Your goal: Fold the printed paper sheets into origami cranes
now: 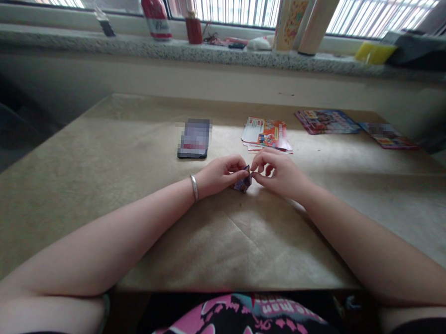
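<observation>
My left hand (226, 173), with a silver bangle at its wrist, pinches a small dark purple patterned piece (243, 183) between thumb and fingers. The piece looks folded, like printed paper or card, and stands just above the tabletop. From the other side, the thumb and forefinger of my right hand (275, 172) are pinched together at its upper right edge. Part of the piece is hidden behind the left fingers. Just beyond the right hand lies a loose stack of orange and white printed cards (267, 133).
A phone (194, 138), its screen blurred, lies at the back left of the tan table (95, 180). Colourful printed booklets (328, 121) lie at the back right. Along the stone windowsill (229, 56) stand a red-and-white can (156, 16), a red bottle (193, 28) and tall containers (290, 21).
</observation>
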Demonstrator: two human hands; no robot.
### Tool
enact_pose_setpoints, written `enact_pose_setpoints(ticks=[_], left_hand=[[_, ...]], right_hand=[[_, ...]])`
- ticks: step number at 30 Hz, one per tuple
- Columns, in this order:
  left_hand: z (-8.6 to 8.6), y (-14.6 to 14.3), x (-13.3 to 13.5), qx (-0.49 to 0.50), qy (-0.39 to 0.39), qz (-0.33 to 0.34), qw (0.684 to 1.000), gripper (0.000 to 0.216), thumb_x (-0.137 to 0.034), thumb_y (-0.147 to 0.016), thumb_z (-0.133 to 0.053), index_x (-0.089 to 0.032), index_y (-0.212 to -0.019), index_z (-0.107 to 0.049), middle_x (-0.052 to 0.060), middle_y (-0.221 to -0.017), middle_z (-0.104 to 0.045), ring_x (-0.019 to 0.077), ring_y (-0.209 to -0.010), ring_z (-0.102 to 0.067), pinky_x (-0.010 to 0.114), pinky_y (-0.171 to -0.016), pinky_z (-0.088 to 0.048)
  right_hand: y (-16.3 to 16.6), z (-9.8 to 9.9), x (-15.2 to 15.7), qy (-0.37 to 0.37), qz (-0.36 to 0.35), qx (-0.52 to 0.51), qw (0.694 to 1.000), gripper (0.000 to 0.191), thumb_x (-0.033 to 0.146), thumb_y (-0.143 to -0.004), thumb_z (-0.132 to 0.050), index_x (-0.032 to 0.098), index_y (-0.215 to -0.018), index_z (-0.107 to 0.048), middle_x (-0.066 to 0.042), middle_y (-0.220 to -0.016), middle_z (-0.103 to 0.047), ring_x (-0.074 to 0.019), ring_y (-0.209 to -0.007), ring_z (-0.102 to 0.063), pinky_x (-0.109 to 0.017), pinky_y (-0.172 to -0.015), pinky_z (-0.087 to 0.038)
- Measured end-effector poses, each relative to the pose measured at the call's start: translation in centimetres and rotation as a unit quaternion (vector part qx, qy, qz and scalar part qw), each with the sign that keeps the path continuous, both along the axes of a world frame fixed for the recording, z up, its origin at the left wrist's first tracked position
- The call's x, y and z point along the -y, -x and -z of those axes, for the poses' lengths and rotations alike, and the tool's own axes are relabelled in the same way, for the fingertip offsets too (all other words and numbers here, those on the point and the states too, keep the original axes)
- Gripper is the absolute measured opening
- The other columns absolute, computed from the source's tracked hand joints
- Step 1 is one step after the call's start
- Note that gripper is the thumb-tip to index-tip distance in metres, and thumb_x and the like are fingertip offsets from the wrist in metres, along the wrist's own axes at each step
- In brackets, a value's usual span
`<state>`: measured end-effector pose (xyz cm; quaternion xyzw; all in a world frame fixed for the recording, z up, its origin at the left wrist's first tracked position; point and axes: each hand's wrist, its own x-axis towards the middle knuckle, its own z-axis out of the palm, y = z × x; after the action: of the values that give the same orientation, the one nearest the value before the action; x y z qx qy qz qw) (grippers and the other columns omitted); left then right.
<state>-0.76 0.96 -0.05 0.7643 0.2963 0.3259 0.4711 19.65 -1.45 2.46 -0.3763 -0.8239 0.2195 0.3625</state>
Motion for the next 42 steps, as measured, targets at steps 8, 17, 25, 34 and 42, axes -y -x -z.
enact_pose_setpoints(ticks=[8, 17, 25, 34, 42], left_hand=[[-0.6, -0.3, 0.5, 0.017, 0.044, -0.003, 0.999, 0.032, -0.041, -0.08, -0.067, -0.016, -0.091, -0.052, -0.002, -0.069, -0.059, 0.0078, -0.058, -0.056, 0.018, -0.053, -0.044], [-1.0, -0.5, 0.6, -0.004, 0.062, -0.022, 0.998, 0.017, -0.026, -0.077, -0.059, -0.015, -0.089, -0.056, -0.003, -0.067, -0.058, 0.007, -0.056, -0.054, 0.017, -0.051, -0.043], [-1.2, -1.0, 1.2, 0.009, 0.05, -0.059, 0.997, 0.015, -0.026, -0.075, -0.062, -0.015, -0.08, -0.053, -0.003, -0.065, -0.057, 0.0065, -0.055, -0.054, 0.016, -0.05, -0.044], [-1.0, -0.9, 0.9, -0.011, 0.047, -0.074, 0.996, 0.015, -0.028, -0.077, -0.062, -0.014, -0.08, -0.057, 0.002, -0.072, -0.061, 0.0105, -0.063, -0.057, 0.021, -0.056, -0.047], [-1.0, -1.1, 1.0, 0.012, 0.06, -0.077, 0.995, 0.013, -0.027, -0.077, -0.061, -0.014, -0.081, -0.058, 0.001, -0.075, -0.061, 0.0104, -0.067, -0.057, 0.02, -0.06, -0.047]], right_hand=[[-0.1, 0.3, 0.0, -0.089, 0.011, 0.046, 0.995, 0.003, 0.02, -0.082, -0.064, 0.02, -0.079, -0.063, -0.002, -0.085, -0.059, -0.0106, -0.068, -0.053, -0.026, -0.061, -0.045], [0.0, 0.3, 0.4, -0.146, 0.041, 0.066, 0.986, 0.006, 0.022, -0.086, -0.063, 0.02, -0.081, -0.064, -0.003, -0.086, -0.064, -0.0136, -0.075, -0.058, -0.028, -0.067, -0.048], [0.3, 0.5, 0.7, -0.178, 0.062, 0.056, 0.981, 0.004, 0.022, -0.087, -0.063, 0.021, -0.084, -0.066, -0.004, -0.089, -0.065, -0.0152, -0.079, -0.061, -0.028, -0.069, -0.049], [0.4, 0.6, 0.7, -0.174, 0.092, 0.047, 0.979, 0.007, 0.024, -0.086, -0.064, 0.02, -0.08, -0.066, -0.003, -0.082, -0.064, -0.0132, -0.073, -0.059, -0.026, -0.062, -0.046], [0.6, 1.1, 0.5, -0.147, 0.079, 0.009, 0.986, 0.006, 0.022, -0.085, -0.062, 0.02, -0.081, -0.066, -0.002, -0.079, -0.063, -0.0106, -0.065, -0.055, -0.025, -0.059, -0.045]])
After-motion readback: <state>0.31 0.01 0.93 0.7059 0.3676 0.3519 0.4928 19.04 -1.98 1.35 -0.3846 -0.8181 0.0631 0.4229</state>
